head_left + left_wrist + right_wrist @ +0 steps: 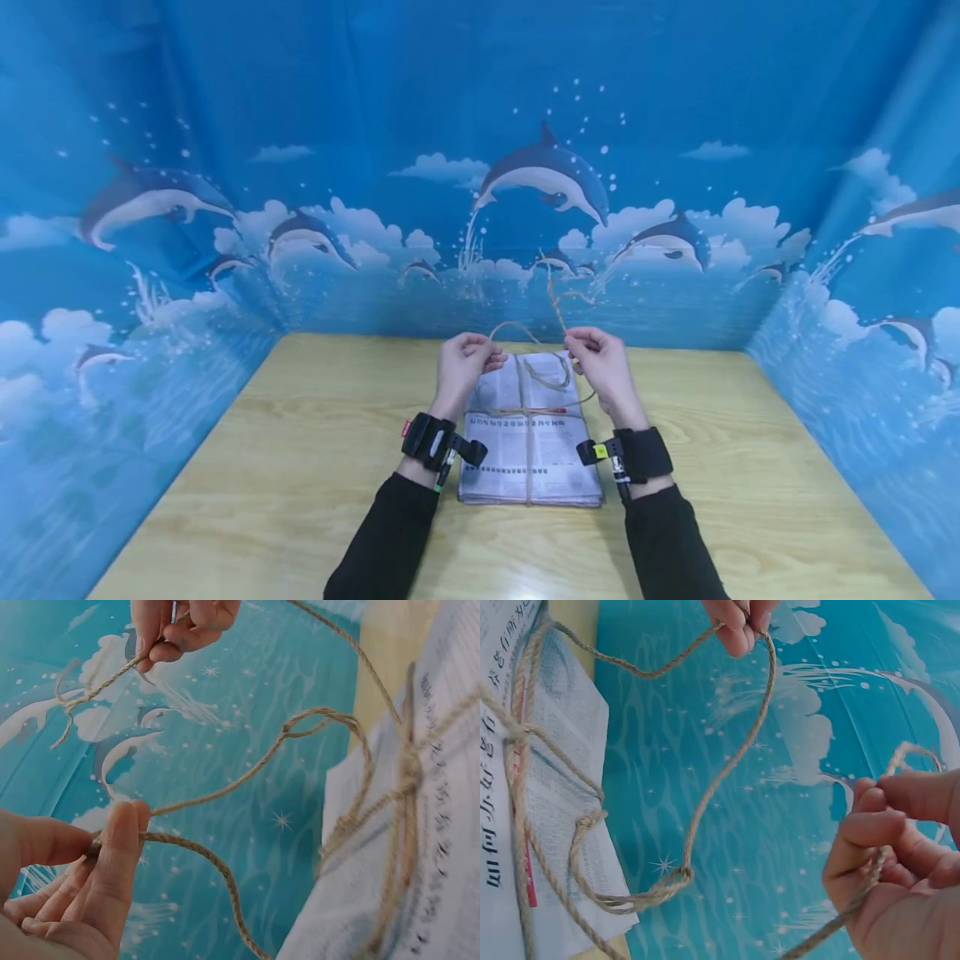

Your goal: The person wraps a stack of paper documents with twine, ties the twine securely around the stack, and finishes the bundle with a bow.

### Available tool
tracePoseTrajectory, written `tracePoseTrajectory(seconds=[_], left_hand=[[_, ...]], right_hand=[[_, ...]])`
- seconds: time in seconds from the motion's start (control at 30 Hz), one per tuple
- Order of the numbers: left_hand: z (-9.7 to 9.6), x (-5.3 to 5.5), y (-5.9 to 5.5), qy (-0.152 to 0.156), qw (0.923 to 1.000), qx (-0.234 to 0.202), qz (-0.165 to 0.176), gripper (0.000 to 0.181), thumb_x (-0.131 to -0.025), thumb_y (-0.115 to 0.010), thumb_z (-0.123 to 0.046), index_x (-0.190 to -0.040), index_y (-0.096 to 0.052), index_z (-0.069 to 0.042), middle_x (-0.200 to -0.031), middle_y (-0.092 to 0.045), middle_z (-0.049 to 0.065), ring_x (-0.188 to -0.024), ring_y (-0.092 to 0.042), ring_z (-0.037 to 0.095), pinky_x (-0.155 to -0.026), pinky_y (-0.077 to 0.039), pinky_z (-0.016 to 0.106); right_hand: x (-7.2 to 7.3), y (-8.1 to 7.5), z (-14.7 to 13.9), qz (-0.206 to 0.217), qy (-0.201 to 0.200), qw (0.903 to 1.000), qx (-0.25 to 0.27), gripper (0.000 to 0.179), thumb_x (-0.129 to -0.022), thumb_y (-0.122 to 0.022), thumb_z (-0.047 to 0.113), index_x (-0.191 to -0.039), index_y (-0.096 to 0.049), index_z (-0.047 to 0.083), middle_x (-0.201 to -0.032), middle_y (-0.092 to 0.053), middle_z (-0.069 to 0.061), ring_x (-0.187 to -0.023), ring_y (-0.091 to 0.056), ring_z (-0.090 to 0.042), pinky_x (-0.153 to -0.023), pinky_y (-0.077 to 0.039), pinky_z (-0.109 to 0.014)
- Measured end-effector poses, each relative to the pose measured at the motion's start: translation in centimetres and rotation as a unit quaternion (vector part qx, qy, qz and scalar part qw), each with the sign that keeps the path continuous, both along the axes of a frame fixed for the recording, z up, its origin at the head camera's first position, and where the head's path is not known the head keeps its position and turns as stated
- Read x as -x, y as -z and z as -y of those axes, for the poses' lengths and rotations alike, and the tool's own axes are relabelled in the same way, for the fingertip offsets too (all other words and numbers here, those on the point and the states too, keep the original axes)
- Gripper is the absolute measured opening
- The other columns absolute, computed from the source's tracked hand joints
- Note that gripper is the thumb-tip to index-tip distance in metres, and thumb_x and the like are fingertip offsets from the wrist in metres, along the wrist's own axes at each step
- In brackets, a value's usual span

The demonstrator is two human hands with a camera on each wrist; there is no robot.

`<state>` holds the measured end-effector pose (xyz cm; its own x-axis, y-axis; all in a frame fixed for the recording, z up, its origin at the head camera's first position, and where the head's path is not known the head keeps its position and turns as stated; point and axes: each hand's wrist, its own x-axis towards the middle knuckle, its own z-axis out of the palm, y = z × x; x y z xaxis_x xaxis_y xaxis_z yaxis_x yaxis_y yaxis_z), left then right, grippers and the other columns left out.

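Observation:
A stack of folded newspapers [491, 454] lies on the table, with brown twine [529, 458] crossing it lengthwise and sideways. The strands meet at a knot [409, 774] on top, seen in the left wrist view. Over the far left corner, my left hand [467, 365] pinches a length of twine between thumb and fingertips. Beyond the far right corner, my right hand [602, 367] grips another length, its frayed end [105, 685] sticking out past the fingers. Between the hands, a small knotted loop of twine [686, 876] hangs by the stack's far edge.
The pale wooden table [300, 467] extends to both sides of the stack. Blue dolphin-print curtains [360, 167] enclose it at the back, left and right. Black bands with small cameras sit on the left wrist [429, 442] and the right wrist [647, 454].

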<state>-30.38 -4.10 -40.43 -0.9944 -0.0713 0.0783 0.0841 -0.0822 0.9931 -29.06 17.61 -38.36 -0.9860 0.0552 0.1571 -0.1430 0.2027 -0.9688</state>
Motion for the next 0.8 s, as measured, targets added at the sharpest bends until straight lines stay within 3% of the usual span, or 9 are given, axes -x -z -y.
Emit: tracePoseTrajectory(seconds=[0.23, 0.4, 0.63, 0.8], left_hand=[[0.3, -0.6, 0.4, -0.017, 0.9994, 0.0, -0.03, 0.022, -0.096, -0.061, -0.012, -0.109, -0.062, 0.006, -0.089, -0.071, 0.018, -0.074, -0.072, 0.019, -0.068, -0.06, 0.031], [0.4, -0.7, 0.4, -0.039, 0.9968, -0.058, -0.04, 0.019, -0.097, -0.061, -0.01, -0.108, -0.062, 0.006, -0.094, -0.069, 0.027, -0.074, -0.071, 0.021, -0.068, -0.06, 0.032], [0.4, -0.4, 0.1, -0.073, 0.9907, -0.099, -0.057, 0.016, -0.096, -0.061, -0.007, -0.107, -0.06, 0.006, -0.098, -0.07, 0.027, -0.092, -0.071, 0.038, -0.077, -0.059, 0.033], [0.1, -0.3, -0.1, -0.091, 0.9846, -0.115, -0.096, 0.019, -0.095, -0.064, -0.008, -0.103, -0.06, 0.008, -0.092, -0.072, 0.025, -0.082, -0.074, 0.031, -0.074, -0.06, 0.035]], right_hand=[[-0.3, 0.5, 0.2, 0.007, 0.009, 0.9999, -0.006, 0.029, -0.097, -0.062, 0.028, -0.111, -0.067, 0.003, -0.077, -0.063, 0.003, -0.063, -0.052, -0.01, -0.049, -0.039, -0.02], [-0.4, 0.8, 0.3, 0.015, -0.004, 0.9998, -0.013, 0.028, -0.098, -0.061, 0.025, -0.112, -0.068, 0.002, -0.079, -0.063, 0.0, -0.054, -0.044, -0.008, -0.046, -0.035, -0.02], [-0.4, 1.2, 0.8, 0.009, -0.02, 0.9982, -0.055, 0.026, -0.098, -0.061, 0.027, -0.112, -0.069, 0.007, -0.082, -0.064, -0.003, -0.051, -0.041, -0.008, -0.047, -0.037, -0.024], [-0.5, 1.5, 1.1, -0.011, -0.014, 0.9954, -0.094, 0.025, -0.097, -0.062, 0.027, -0.109, -0.072, 0.007, -0.082, -0.066, -0.005, -0.057, -0.046, -0.012, -0.053, -0.034, -0.026]])
